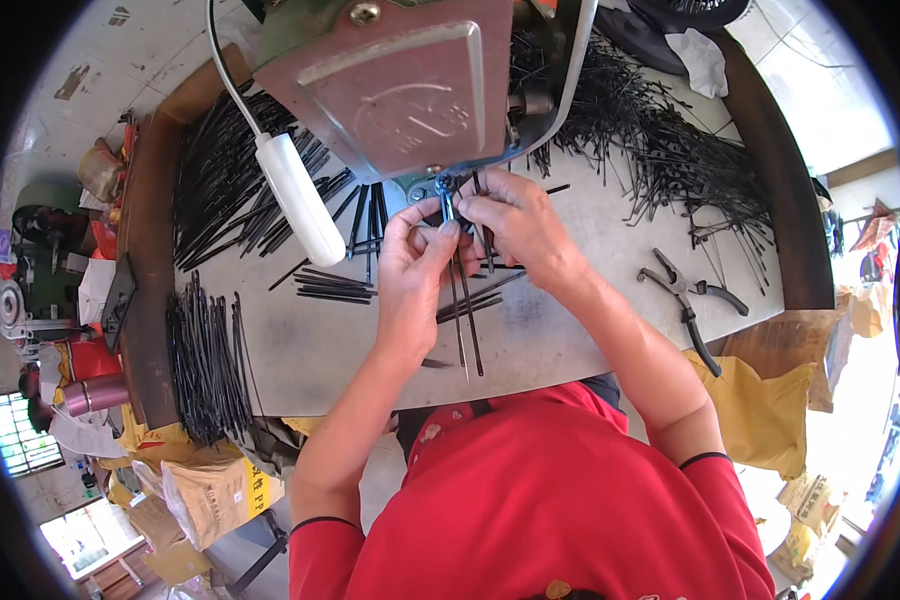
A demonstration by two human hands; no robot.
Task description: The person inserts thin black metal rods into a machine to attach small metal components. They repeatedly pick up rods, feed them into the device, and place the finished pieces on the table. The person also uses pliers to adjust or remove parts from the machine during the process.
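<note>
Both hands, left hand [415, 262] and right hand [515, 225], pinch thin black rods [463, 310] at the press [390, 90] nose. Judged midway: a sorted bundle [205, 365] lies at the left of the desk [310, 350]; loose rod heaps [660, 150] remain.

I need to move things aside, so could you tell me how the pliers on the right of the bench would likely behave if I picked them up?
The pliers look like metal, so probably rigid and heavy for their size. They lie open, so the handles may swing loosely when lifted.
</note>
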